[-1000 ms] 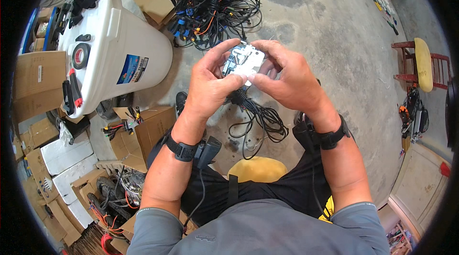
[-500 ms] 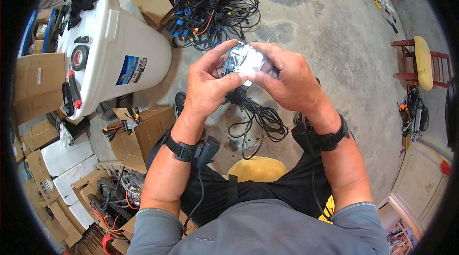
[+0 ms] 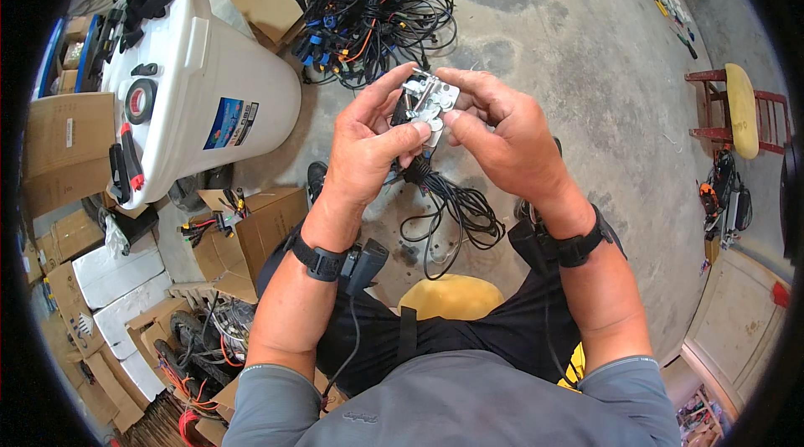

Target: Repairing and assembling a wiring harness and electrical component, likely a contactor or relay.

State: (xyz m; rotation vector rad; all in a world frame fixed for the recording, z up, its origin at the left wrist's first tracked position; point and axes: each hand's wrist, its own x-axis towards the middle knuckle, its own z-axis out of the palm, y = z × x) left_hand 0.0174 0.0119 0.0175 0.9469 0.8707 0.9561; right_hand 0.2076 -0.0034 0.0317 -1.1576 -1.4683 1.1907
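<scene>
A small silvery metal mechanism [image 3: 431,102] with a flat plate, a thin rod and rounded levers is held up between my hands, above the floor. On its left side, my left hand [image 3: 358,133] grips it, with the thumb across its front and the fingers curled behind. My right hand [image 3: 509,130] is closed at its right edge, thumb tip against the plate and index finger at the upper corner. Its other fingers are partly hidden. Below the mechanism lies a bundle of black cables [image 3: 456,208].
A large tangle of blue, yellow and black cables [image 3: 368,15] lies farther ahead. To the left stands a white bucket [image 3: 260,87] with tape [image 3: 139,101] and red-handled pliers [image 3: 131,158] on it. Cardboard boxes [image 3: 268,233] crowd the left; a padded chair [image 3: 740,109] is at far right.
The mechanism has been tilted, so its rod and levers now show more clearly, with less glare. My right thumb has shifted right, from its lower edge toward its right edge.
</scene>
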